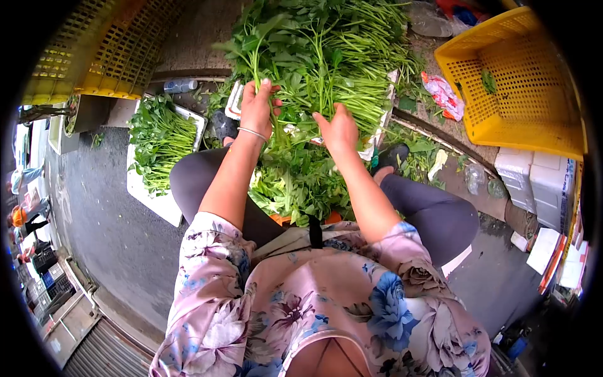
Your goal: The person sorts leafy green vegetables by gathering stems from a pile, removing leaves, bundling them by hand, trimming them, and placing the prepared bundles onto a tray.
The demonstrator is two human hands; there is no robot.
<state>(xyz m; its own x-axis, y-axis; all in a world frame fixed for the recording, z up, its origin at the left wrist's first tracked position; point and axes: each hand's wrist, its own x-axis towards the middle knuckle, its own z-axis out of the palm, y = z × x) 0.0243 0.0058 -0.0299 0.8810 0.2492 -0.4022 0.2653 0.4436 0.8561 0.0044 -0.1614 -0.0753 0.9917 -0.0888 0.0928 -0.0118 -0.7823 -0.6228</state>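
Observation:
My left hand, with a bracelet at the wrist, is closed around a few leafy green stems whose leaves stick up past the fingers. To its right, my right hand pinches another small bunch of green stems between thumb and fingers. Just beyond both hands lies a big heap of long-stemmed leafy greens, which look like water spinach. Between my knees sits a pile of loose leaves. The lower parts of the held stems are partly hidden by my fingers.
At left, more greens lie on a white foam board. A yellow crate stands at right above white foam boxes. Stacked yellow crates rise at upper left, near a plastic bottle.

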